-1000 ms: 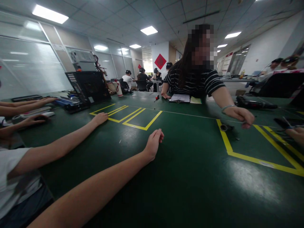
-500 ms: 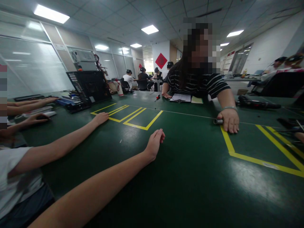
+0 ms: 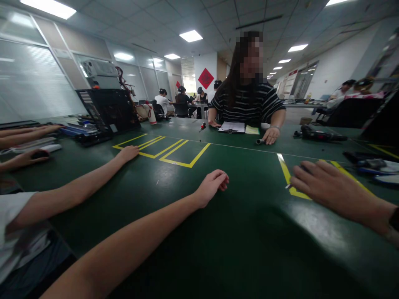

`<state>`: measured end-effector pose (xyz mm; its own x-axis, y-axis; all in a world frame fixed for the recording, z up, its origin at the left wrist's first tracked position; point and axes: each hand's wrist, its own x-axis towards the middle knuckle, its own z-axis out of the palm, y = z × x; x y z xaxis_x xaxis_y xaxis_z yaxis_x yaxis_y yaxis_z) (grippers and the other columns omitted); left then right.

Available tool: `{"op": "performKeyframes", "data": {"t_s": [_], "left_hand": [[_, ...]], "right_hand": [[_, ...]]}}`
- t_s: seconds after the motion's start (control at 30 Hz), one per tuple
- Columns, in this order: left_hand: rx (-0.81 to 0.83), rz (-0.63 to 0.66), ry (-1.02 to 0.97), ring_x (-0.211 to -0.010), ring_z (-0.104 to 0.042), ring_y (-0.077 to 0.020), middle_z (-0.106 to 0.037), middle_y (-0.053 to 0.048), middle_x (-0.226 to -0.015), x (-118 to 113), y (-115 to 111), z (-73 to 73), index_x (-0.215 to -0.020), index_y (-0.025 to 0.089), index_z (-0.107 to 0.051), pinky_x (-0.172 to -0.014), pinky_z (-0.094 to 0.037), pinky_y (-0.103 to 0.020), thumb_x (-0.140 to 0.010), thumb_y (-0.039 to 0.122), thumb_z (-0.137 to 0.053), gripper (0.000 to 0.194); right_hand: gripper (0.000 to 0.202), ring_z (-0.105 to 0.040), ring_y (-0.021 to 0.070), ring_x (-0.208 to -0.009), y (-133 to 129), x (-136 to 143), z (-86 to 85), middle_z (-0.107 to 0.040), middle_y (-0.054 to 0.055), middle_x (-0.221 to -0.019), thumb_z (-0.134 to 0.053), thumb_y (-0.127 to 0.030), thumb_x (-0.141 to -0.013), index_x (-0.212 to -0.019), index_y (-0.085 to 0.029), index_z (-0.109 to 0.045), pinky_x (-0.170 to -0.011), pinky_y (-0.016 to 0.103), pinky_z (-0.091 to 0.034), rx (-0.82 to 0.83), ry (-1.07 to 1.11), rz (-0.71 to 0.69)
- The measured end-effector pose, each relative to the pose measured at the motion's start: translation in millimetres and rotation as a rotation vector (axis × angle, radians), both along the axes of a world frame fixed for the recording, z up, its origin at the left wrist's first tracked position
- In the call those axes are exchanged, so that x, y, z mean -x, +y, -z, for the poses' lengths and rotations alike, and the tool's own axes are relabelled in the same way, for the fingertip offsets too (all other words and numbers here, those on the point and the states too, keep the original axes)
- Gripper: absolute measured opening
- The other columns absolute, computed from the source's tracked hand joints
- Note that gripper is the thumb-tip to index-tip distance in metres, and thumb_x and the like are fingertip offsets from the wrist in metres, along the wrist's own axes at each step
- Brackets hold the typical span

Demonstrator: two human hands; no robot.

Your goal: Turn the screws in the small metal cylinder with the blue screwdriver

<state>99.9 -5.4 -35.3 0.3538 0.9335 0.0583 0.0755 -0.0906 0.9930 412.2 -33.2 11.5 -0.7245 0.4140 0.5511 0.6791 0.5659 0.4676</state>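
Note:
My left hand (image 3: 213,187) rests on the green table (image 3: 237,241), fingers curled together; what they hold, if anything, is hidden. At the right, my right hand (image 3: 324,185) is above a yellow tape outline (image 3: 284,168), its fingers closed round a small object with a thin light tip (image 3: 288,186), too small to make out. Across the table, a metal cylinder (image 3: 259,141) lies beside a person's hand (image 3: 272,135).
A person in a striped top (image 3: 246,106) sits opposite, near a clipboard (image 3: 232,127) and a red screwdriver (image 3: 202,126). A neighbour's arm (image 3: 77,182) reaches in at left. A black computer case (image 3: 109,110) stands back left; a power drill (image 3: 318,133) lies at right.
My right hand has come into view from the right with a small object. The person opposite has drawn back, and the metal cylinder now lies farther away. The camera view has shifted.

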Motion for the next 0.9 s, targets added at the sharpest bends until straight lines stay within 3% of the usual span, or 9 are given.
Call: {"op": "performKeyframes", "data": {"t_s": [0.07,0.13,0.23,0.4,0.6,0.73,0.83,0.9], "left_hand": [[0.104,0.097,-0.041,-0.076,-0.055,-0.0142,-0.058,-0.004,-0.086,-6,-9,-4.2,-0.087,0.015,-0.056,-0.07,-0.042,-0.029,-0.085,0.029,-0.048,0.017],[0.208,0.185,-0.114,-0.077,-0.056,-0.015,-0.06,-0.005,-0.086,-11,-18,-6.2,-0.088,0.014,-0.058,-0.072,-0.042,-0.03,-0.081,0.032,-0.055,0.02],[0.369,0.319,-0.208,-0.078,-0.056,-0.015,-0.062,-0.004,-0.081,-11,-25,-7.5,-0.087,0.011,-0.062,-0.079,-0.039,-0.031,-0.077,0.043,-0.06,0.034],[0.663,0.423,-0.218,-0.073,-0.056,-0.0134,-0.061,-0.003,-0.071,-2,-26,-10.8,-0.077,0.01,-0.062,-0.078,-0.038,-0.028,-0.075,0.05,-0.061,0.04],[0.635,0.282,-0.276,-0.062,-0.054,-0.0117,-0.058,0.001,-0.063,-1,-24,-5.3,-0.074,0.012,-0.057,-0.066,-0.038,-0.027,-0.074,0.053,-0.061,0.04],[0.534,0.249,-0.334,-0.058,-0.052,-0.0122,-0.055,0.001,-0.064,0,-21,-4.6,-0.079,0.016,-0.053,-0.059,-0.037,-0.027,-0.074,0.063,-0.052,0.048],[0.356,0.19,-0.333,-0.054,-0.046,-0.0093,-0.054,0.001,-0.068,5,-14,-8.5,-0.08,0.016,-0.052,-0.053,-0.033,-0.024,-0.073,0.069,-0.046,0.053],[0.166,0.127,-0.25,-0.058,-0.045,-0.0088,-0.054,0.0,-0.074,9,-10,-10.5,-0.084,0.016,-0.053,-0.055,-0.034,-0.024,-0.068,0.065,-0.056,0.052]], "right_hand": [[0.025,-0.06,0.0279,-0.09,-25,48,3.6,-0.067,0.015,-0.094,-0.039,-0.006,-0.085,-0.087,-0.017,-0.061,-0.073,0.042,-0.043,-0.081,-0.256,-0.099],[0.02,-0.059,0.0287,-0.096,-44,87,9.6,-0.067,0.013,-0.099,-0.041,-0.01,-0.085,-0.091,-0.018,-0.058,-0.079,0.043,-0.042,-0.146,-0.268,-0.165],[0.012,-0.06,0.0256,-0.098,-57,124,20.4,-0.069,0.01,-0.099,-0.044,-0.018,-0.087,-0.093,-0.02,-0.055,-0.087,0.039,-0.04,-0.217,-0.23,-0.312],[0.011,-0.061,0.0224,-0.098,-50,148,31.4,-0.07,0.007,-0.098,-0.048,-0.018,-0.086,-0.094,-0.02,-0.055,-0.092,0.036,-0.04,-0.275,-0.231,-0.394],[0.011,-0.058,0.0231,-0.107,-40,150,30.4,-0.068,0.01,-0.106,-0.047,-0.013,-0.086,-0.09,-0.018,-0.056,-0.097,0.038,-0.038,-0.215,-0.141,-0.394],[0.015,-0.051,0.0227,-0.116,-46,137,29.3,-0.062,0.011,-0.119,-0.046,-0.01,-0.086,-0.094,-0.019,-0.055,-0.096,0.04,-0.039,0.007,0.067,-0.386],[0.016,-0.055,0.0225,-0.11,-53,127,29.2,-0.062,0.008,-0.117,-0.049,-0.013,-0.084,-0.097,-0.022,-0.053,-0.089,0.042,-0.043,0.336,0.512,-0.307],[0.014,-0.059,0.0218,-0.098,-53,124,30.3,-0.065,0.007,-0.106,-0.048,-0.022,-0.087,-0.1,-0.024,-0.054,-0.082,0.041,-0.047,0.613,0.902,-0.269]]}}
